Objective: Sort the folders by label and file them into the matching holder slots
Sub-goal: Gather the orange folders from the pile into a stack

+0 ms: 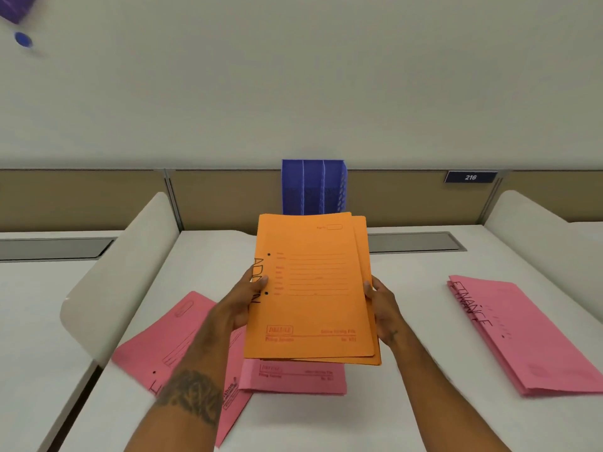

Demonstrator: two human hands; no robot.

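I hold a small stack of orange folders above the white desk, the top one hand-lettered along its left edge. My left hand grips the stack's left edge with the thumb on top. My right hand grips the right edge. Behind the stack a blue holder with three slots stands upright against the partition. Pink folders lie under and to the left of my hands. A pink stack lettered FINANCE lies at the right.
The white desk has curved white dividers on the left and right. A grey cable slot runs along the back. A sign reading 216 hangs on the tan partition.
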